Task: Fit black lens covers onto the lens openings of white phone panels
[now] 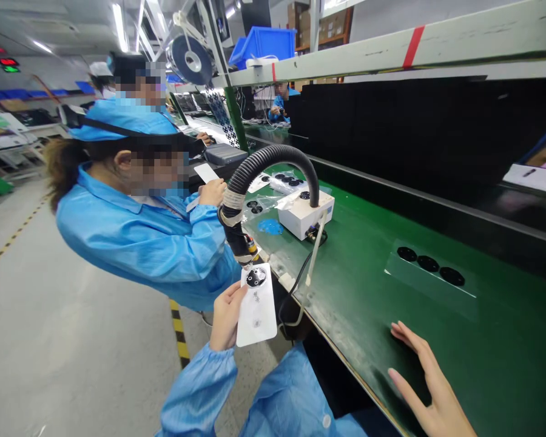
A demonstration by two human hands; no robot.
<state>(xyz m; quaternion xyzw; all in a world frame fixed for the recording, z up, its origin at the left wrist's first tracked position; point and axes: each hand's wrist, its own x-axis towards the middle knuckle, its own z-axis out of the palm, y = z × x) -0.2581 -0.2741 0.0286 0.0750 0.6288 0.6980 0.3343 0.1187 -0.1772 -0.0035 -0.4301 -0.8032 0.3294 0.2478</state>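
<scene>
My left hand (227, 317) grips a white rounded panel (257, 315) by its left edge, thumb on its face. The panel carries a black round piece with small rings near its top and faint dark marks below. Right above that end is the nozzle of a black corrugated hose (273, 159). Over the green bench top (359, 291), my right hand (425, 379) is open, thumb and fingers spread, holding nothing. Beyond it lies a clear film strip (430, 284) bearing three black discs.
A white box (306, 212) carries the hose, with cables hanging at the bench edge. Blue bits (270, 227) and bagged black discs (287, 179) lie nearby. To the left a co-worker (141, 212) in blue holds a white panel. A reel (191, 59) hangs overhead.
</scene>
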